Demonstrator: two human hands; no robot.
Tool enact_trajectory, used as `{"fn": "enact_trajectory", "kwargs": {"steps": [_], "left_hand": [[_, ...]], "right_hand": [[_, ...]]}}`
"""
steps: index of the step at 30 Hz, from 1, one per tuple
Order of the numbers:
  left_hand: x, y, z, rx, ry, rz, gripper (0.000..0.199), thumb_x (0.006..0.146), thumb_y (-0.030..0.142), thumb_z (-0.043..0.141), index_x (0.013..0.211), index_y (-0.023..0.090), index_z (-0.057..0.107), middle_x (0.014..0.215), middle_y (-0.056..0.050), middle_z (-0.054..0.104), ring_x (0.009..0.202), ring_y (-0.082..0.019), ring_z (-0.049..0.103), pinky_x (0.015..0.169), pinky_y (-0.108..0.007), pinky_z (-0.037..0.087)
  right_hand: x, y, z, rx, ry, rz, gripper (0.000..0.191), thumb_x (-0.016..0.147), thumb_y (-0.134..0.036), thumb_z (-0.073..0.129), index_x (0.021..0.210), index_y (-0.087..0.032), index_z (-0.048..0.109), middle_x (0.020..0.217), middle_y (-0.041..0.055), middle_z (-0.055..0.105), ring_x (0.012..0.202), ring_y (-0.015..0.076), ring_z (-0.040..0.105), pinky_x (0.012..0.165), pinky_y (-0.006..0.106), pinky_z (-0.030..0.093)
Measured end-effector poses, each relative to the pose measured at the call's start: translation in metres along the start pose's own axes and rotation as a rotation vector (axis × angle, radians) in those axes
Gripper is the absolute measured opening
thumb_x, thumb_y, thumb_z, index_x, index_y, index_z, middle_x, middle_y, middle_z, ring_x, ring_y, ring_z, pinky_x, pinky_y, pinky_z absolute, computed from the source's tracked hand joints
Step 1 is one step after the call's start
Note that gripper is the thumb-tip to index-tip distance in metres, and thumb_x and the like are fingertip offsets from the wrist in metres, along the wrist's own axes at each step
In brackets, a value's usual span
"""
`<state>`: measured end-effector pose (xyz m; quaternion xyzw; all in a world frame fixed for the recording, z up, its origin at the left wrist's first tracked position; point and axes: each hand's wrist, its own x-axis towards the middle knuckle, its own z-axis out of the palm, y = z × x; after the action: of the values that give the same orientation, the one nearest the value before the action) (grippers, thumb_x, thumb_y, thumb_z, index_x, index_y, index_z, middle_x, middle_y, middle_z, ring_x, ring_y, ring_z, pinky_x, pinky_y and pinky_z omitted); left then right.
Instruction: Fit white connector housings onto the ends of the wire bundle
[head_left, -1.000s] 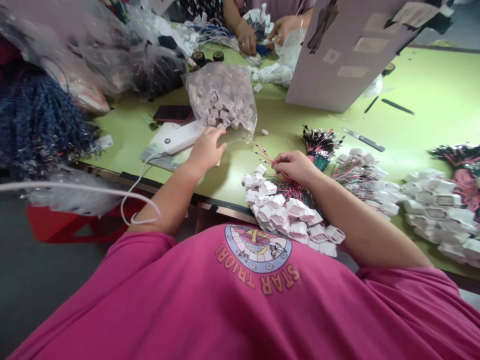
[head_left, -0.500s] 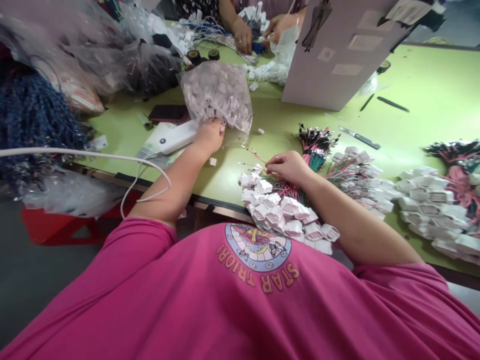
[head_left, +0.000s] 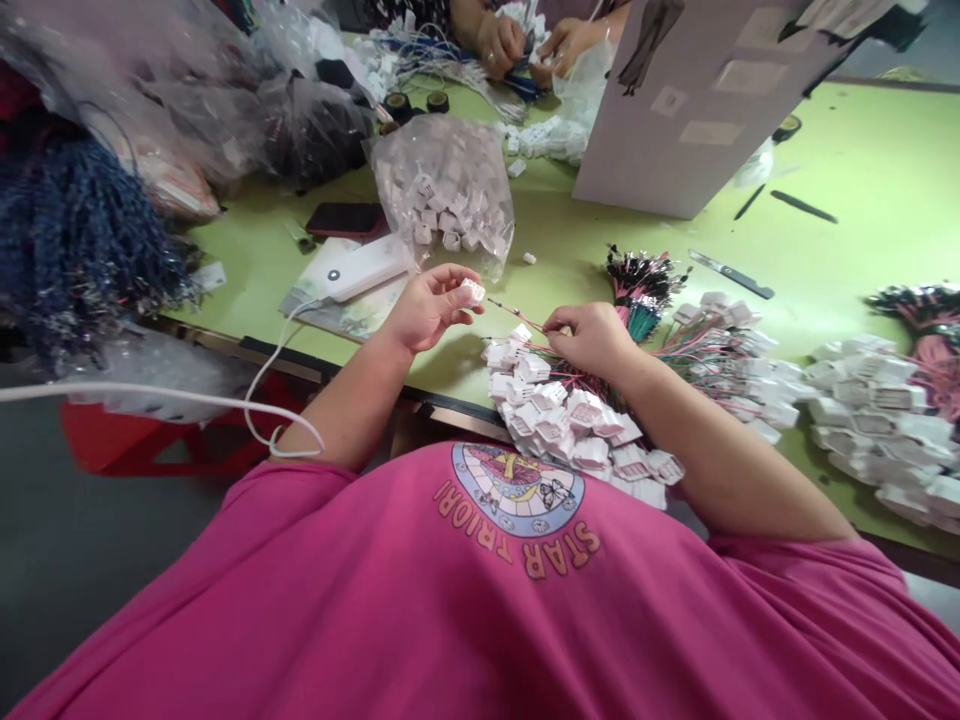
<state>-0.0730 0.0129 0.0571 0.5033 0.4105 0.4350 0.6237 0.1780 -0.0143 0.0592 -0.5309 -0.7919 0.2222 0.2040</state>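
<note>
My left hand pinches a white plastic connector housing between thumb and fingers, its slotted face showing. Just to the right, my right hand is closed on thin wires, whose metal-tipped ends point left at the housing; a small gap appears to separate them. Below my right hand lies a heap of wired white connectors, reaching over the table's front edge. Behind my left hand sits a clear plastic bag of loose white housings, its mouth toward me.
A white power bank with a cable crosses near my left forearm. A utility knife, wire bundles and more connectors lie right. An upright board stands behind. Opposite, another person's hands handle white parts.
My left hand has drawn back from the bag toward me, now with a white housing in its fingers. My right hand has stayed nearly in place with the wires. The view has shifted slightly.
</note>
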Motion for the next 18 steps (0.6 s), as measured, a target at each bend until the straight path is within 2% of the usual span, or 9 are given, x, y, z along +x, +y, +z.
{"fn": "enact_trajectory", "kwargs": {"steps": [4,8,12,15,18], "left_hand": [[-0.005,-0.002,0.005,-0.023,-0.066,0.056,0.047,0.061,0.02,0.077,0.107,0.02,0.064,0.102,-0.004,0.066,0.073,-0.009,0.062,0.055,-0.018,0.047],[-0.005,-0.005,0.011,0.075,-0.092,0.113,0.048,0.066,0.02,0.075,0.113,0.021,0.063,0.1,-0.004,0.067,0.07,-0.009,0.062,0.054,-0.019,0.048],[-0.007,0.0,0.018,0.062,-0.078,0.105,0.038,0.068,0.026,0.075,0.103,0.018,0.061,0.094,-0.004,0.067,0.072,-0.011,0.064,0.059,-0.021,0.052],[-0.009,0.006,0.021,0.031,-0.079,0.06,0.031,0.068,0.029,0.075,0.093,0.015,0.061,0.108,-0.007,0.065,0.075,-0.01,0.064,0.061,-0.022,0.053],[-0.011,0.008,0.021,0.017,-0.061,0.049,0.031,0.072,0.034,0.071,0.096,0.018,0.061,0.114,-0.007,0.063,0.068,-0.008,0.061,0.052,-0.019,0.048]], "right_hand": [[-0.003,-0.004,-0.004,0.07,-0.026,-0.102,0.017,0.068,-0.014,0.055,0.074,-0.016,0.071,0.075,0.0041,0.07,0.066,0.0137,0.057,0.066,0.026,0.041],[-0.007,-0.008,-0.008,0.175,-0.026,-0.227,0.015,0.073,-0.017,0.055,0.078,-0.016,0.069,0.077,0.003,0.068,0.064,0.0111,0.053,0.063,0.025,0.039],[-0.01,-0.008,-0.009,0.197,0.028,-0.248,0.014,0.075,-0.018,0.055,0.075,-0.017,0.068,0.075,0.003,0.068,0.065,0.0117,0.056,0.064,0.025,0.039],[-0.011,-0.008,-0.011,0.123,0.043,-0.236,0.015,0.076,-0.02,0.054,0.073,-0.019,0.069,0.074,0.0022,0.069,0.068,0.013,0.059,0.066,0.025,0.039],[-0.013,-0.009,-0.012,0.03,0.032,-0.227,0.015,0.074,-0.02,0.052,0.073,-0.02,0.067,0.074,0.0021,0.068,0.067,0.0134,0.058,0.067,0.025,0.038]]}}
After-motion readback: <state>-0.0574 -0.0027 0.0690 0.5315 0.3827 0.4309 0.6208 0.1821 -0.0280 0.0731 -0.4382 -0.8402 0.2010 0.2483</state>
